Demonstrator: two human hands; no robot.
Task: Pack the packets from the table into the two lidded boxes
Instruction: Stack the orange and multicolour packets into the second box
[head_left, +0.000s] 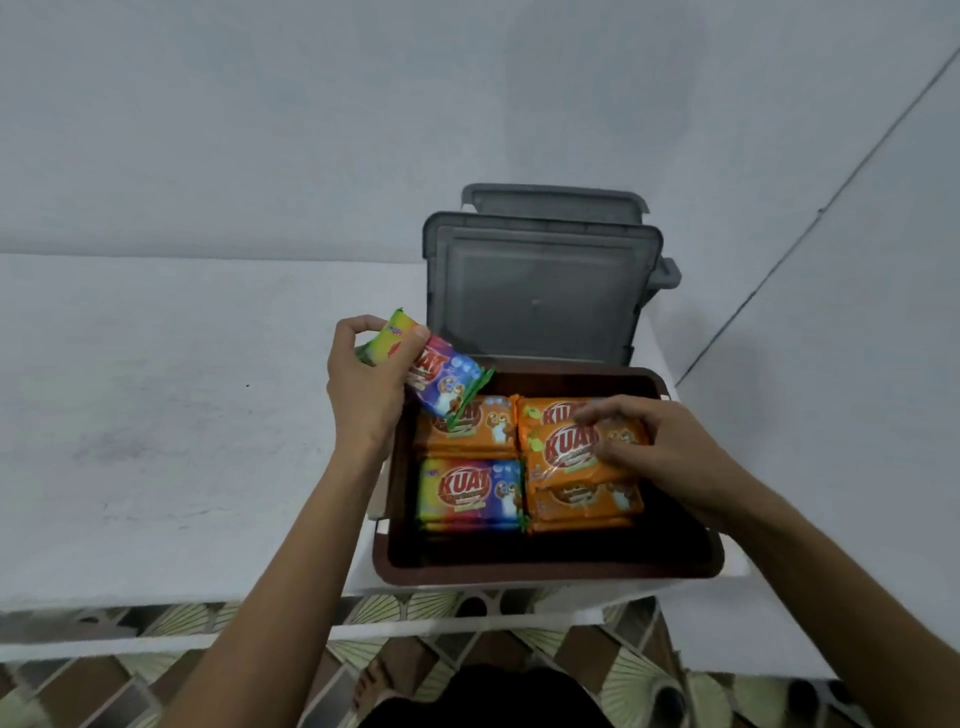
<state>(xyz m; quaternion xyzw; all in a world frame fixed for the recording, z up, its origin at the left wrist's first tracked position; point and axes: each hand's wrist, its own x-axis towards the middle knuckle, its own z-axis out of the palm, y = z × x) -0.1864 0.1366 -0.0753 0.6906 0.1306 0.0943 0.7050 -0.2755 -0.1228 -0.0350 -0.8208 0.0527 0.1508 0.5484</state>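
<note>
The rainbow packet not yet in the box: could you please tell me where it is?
In the head view, the left hand grips the rainbow packet tilted above the far-left corner of the brown box, just over an orange packet.

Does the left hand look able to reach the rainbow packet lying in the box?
Probably yes: the box is open and the rainbow packet lies uncovered, though the left hand grips another packet.

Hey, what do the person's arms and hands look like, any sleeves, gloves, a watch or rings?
Nothing worn shows on either. The left hand and right hand are bare, with no gloves and no rings visible. The left forearm and right forearm are uncovered all the way to the picture's lower edge: no sleeve, watch or bracelet in view.
</note>
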